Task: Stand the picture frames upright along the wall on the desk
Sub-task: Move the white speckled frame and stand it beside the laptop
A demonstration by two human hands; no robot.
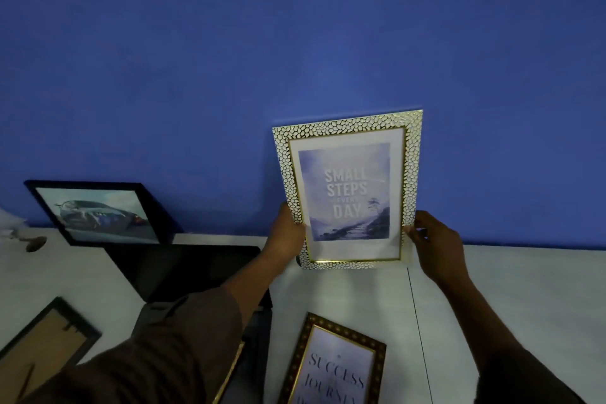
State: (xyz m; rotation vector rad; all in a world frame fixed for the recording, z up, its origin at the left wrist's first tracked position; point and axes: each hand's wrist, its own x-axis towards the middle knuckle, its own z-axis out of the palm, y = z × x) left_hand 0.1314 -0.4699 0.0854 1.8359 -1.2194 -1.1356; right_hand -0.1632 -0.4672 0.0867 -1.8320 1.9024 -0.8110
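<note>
A white-and-gold pebble-patterned frame (347, 188) reading "Small steps every day" stands upright at the blue wall (295, 43), its bottom edge at the white desk (508, 289). My left hand (287, 233) grips its lower left side and my right hand (434, 239) holds its lower right side. A black frame with a car picture (98, 211) leans against the wall at the left. A brown-and-gold frame reading "Success" (334, 364) lies flat near the front. A dark frame lying back-up (42, 338) is at the left front.
A black flat object, perhaps a laptop (183, 267), lies on the desk left of centre, partly under my left sleeve. A gold-edged item (231, 371) peeks out beneath that sleeve. A small pale object (19, 229) sits at the far left edge.
</note>
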